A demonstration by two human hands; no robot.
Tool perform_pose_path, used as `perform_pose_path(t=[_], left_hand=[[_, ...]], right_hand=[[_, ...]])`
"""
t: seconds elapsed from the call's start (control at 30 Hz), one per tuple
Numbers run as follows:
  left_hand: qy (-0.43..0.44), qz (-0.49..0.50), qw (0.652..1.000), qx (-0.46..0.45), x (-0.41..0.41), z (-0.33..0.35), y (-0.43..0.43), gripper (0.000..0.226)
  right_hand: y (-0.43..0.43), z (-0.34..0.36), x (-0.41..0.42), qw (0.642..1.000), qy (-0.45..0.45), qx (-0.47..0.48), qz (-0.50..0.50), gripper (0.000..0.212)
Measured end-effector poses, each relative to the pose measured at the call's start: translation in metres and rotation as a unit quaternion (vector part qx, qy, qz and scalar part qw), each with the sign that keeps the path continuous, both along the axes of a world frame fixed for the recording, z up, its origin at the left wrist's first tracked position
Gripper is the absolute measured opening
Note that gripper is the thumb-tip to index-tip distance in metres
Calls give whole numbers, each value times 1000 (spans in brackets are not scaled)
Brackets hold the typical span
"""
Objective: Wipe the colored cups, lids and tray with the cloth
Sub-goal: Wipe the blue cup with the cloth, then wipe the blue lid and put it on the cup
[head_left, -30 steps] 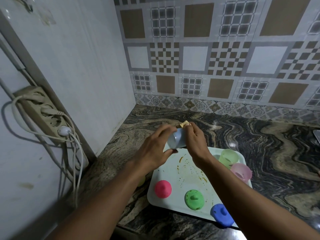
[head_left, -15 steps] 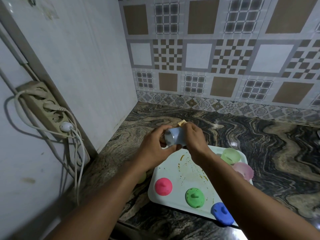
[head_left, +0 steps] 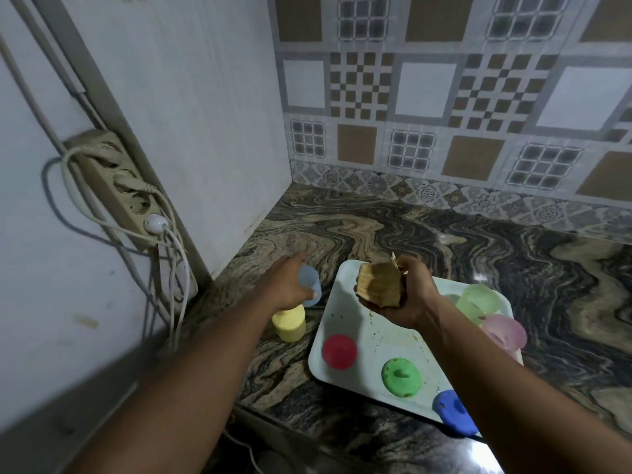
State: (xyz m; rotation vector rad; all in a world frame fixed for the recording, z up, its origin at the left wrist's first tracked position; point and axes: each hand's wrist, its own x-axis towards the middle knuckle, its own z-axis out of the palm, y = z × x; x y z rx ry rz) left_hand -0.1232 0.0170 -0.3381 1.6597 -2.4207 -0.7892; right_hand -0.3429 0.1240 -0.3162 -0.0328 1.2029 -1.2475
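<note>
Mid-frame, the left hand (head_left: 285,285) grips a pale blue cup (head_left: 310,285) above the yellow cup (head_left: 289,325), while the right hand (head_left: 407,299) clutches the folded cloth (head_left: 378,284) over the tray (head_left: 372,340).

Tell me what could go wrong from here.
1. The left hand holds the blue cup close above the yellow cup; setting it down might knock that one over.
2. The blue lid sits at the tray's near corner, by the counter's edge; a wipe with the cloth might push it off.
</note>
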Motion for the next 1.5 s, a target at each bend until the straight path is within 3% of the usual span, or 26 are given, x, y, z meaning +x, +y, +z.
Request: perform_pose_path(t=[0.4, 0.67, 0.83, 0.87, 0.93, 1.1, 1.3, 1.4, 1.5], left_hand=[[-69, 0, 998, 1, -9, -23, -15, 80], [-67, 7, 998, -14, -6, -24, -21, 89], [-25, 12, 994, -101, -15, -6, -1, 74], [-6, 1, 993, -121, -22, 0, 8, 66], [45, -38, 990, -126, -38, 11, 31, 48], [81, -155, 984, -41, -87, 18, 105, 29], [-10, -251, 968, 24, -140, -10, 172, 34], [-32, -274, 961, 23, -152, -21, 191, 38], [-77, -303, 950, 0, -158, -27, 200, 39]], right_hand=[[3, -24, -3, 1000, 3, 10, 29, 52], [13, -18, -11, 999, 20, -17, 38, 59], [30, -4, -21, 996, 67, -26, 44, 26], [34, 0, -25, 994, 84, -29, 63, 17], [43, 8, -33, 985, 101, -61, 126, 21], [73, 11, -62, 970, 105, -102, 196, 26], [134, -2, -97, 957, 267, -22, 113, 16], [159, -12, -108, 954, 259, -65, 140, 29], [177, -33, -120, 943, 295, -52, 143, 21]])
